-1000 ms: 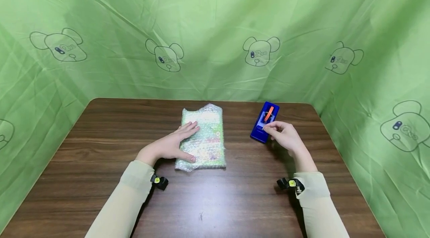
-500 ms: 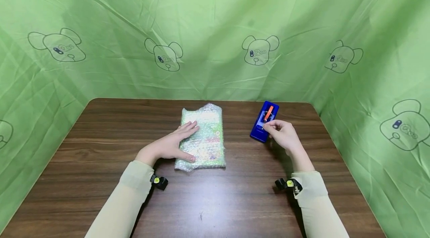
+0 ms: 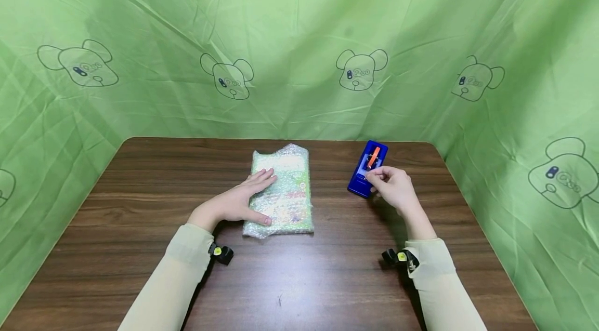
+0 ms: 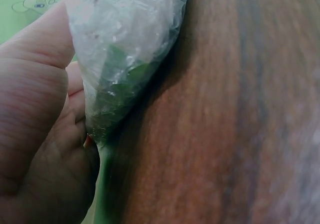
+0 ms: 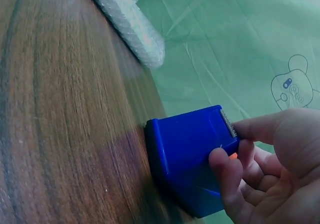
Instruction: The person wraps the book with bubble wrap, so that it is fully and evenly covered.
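Note:
A flat package [image 3: 295, 201] in bubble wrap, with a green and pink print showing through, lies in the middle of the table. My left hand [image 3: 234, 201] rests on its left side with fingers and thumb spread. In the left wrist view the wrapped edge [image 4: 125, 59] sits beside the thumb. Right of the package stands a blue tape dispenser [image 3: 360, 185] with an orange hub [image 3: 374, 158]. My right hand [image 3: 395, 188] pinches thumb against finger at its serrated cutter [image 5: 228, 123], on the tape's end; the clear strip itself is hard to make out.
Both things stand on a dark wood-grain table [image 3: 154, 185]. Its back edge runs close behind the dispenser. A green curtain [image 3: 299, 35] with mouse-head drawings hangs round the back and sides.
My right wrist has shifted slightly left, its fingers staying at the dispenser. My left hand and the package keep their places.

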`<move>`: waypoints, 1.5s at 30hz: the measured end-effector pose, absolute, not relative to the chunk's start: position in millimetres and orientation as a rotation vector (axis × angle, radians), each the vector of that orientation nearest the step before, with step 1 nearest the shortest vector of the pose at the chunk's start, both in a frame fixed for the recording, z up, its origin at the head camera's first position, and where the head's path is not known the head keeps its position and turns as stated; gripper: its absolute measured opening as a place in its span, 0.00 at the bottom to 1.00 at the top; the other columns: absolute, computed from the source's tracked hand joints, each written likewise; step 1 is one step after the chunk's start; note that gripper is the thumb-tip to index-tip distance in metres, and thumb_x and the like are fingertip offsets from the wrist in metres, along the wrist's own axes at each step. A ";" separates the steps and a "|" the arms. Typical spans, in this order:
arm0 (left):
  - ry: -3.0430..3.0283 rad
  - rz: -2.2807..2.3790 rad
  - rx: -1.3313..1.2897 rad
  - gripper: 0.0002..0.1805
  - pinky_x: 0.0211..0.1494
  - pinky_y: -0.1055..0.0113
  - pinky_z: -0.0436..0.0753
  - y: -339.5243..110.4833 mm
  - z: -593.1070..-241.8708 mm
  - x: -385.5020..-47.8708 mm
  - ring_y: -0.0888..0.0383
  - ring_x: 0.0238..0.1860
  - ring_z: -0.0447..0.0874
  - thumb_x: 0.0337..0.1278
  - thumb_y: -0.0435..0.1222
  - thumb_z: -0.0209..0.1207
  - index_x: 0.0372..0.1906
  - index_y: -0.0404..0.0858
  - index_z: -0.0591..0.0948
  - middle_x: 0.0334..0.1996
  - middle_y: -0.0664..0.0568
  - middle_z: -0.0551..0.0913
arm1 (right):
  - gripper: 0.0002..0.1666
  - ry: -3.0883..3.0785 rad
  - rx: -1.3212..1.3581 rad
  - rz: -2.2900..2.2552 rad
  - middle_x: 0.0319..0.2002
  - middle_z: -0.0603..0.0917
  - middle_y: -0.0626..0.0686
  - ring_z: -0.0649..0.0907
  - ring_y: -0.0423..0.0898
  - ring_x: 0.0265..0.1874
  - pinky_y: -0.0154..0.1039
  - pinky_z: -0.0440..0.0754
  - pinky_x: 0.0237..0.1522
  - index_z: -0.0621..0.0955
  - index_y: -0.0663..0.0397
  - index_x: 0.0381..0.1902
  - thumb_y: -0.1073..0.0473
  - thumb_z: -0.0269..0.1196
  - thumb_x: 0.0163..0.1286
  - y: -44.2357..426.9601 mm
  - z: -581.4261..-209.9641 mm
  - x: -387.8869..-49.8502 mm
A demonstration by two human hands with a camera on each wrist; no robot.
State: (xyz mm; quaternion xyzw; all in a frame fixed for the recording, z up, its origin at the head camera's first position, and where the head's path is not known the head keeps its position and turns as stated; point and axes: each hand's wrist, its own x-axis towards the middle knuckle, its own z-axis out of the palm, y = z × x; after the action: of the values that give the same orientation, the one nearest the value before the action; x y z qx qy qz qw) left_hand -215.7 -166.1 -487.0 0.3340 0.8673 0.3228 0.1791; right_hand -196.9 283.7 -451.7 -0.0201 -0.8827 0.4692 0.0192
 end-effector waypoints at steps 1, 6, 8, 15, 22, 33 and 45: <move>2.451 0.915 0.944 0.67 0.87 0.36 0.45 -166.1 -486.9 -215.7 0.47 0.90 0.33 0.54 0.65 0.77 0.91 0.49 0.54 0.91 0.55 0.42 | 0.15 -2.742 -0.062 1.427 0.34 0.91 0.58 0.92 0.61 0.33 0.45 0.91 0.29 0.89 0.65 0.46 0.56 0.71 0.78 283.0 -451.5 -196.8; 2.448 0.919 0.941 0.66 0.87 0.36 0.45 -165.9 -486.1 -215.6 0.48 0.90 0.33 0.54 0.65 0.77 0.91 0.49 0.54 0.91 0.55 0.42 | 0.14 -2.737 -0.061 1.312 0.33 0.92 0.57 0.93 0.57 0.32 0.32 0.83 0.26 0.90 0.63 0.44 0.54 0.71 0.77 278.6 -450.3 -196.6; 2.445 0.920 0.942 0.66 0.87 0.35 0.45 -165.7 -486.0 -215.7 0.47 0.90 0.33 0.55 0.65 0.77 0.91 0.49 0.54 0.91 0.55 0.42 | 0.14 -2.733 -0.065 1.291 0.33 0.92 0.56 0.93 0.55 0.31 0.30 0.81 0.26 0.91 0.62 0.44 0.54 0.71 0.77 276.7 -449.7 -196.3; 2.448 0.915 0.952 0.66 0.87 0.35 0.44 -166.3 -488.7 -217.0 0.48 0.90 0.32 0.55 0.66 0.76 0.91 0.50 0.53 0.91 0.55 0.41 | 0.15 -2.633 -0.122 1.402 0.35 0.92 0.61 0.92 0.51 0.26 0.39 0.88 0.24 0.90 0.65 0.48 0.55 0.69 0.80 270.2 -444.8 -194.3; 2.446 0.920 0.947 0.67 0.87 0.35 0.45 -167.3 -488.9 -216.2 0.46 0.90 0.32 0.54 0.65 0.77 0.91 0.49 0.53 0.91 0.55 0.41 | 0.16 -2.605 -0.183 1.443 0.36 0.92 0.64 0.93 0.48 0.27 0.43 0.93 0.31 0.89 0.67 0.48 0.56 0.67 0.81 262.9 -442.0 -188.6; 2.443 0.921 0.948 0.66 0.87 0.36 0.44 -165.8 -489.6 -217.8 0.48 0.90 0.32 0.54 0.65 0.77 0.91 0.50 0.53 0.91 0.55 0.41 | 0.11 -2.659 -0.112 1.135 0.28 0.90 0.48 0.84 0.39 0.26 0.34 0.76 0.32 0.91 0.55 0.36 0.53 0.72 0.74 254.3 -438.3 -164.8; 2.434 0.923 0.935 0.67 0.87 0.35 0.42 -165.3 -486.7 -216.1 0.48 0.90 0.31 0.55 0.64 0.77 0.91 0.49 0.53 0.91 0.55 0.40 | 0.11 -2.686 -0.121 1.165 0.24 0.85 0.46 0.80 0.41 0.25 0.36 0.75 0.31 0.90 0.55 0.32 0.54 0.73 0.72 250.0 -443.9 -157.7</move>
State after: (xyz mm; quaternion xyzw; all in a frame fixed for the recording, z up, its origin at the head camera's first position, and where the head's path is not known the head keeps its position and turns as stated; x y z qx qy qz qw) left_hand -216.1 -165.3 -486.7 0.3320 0.8645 0.3277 0.1870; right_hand -157.7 250.0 -443.9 -0.0409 -0.9115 0.3953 0.1056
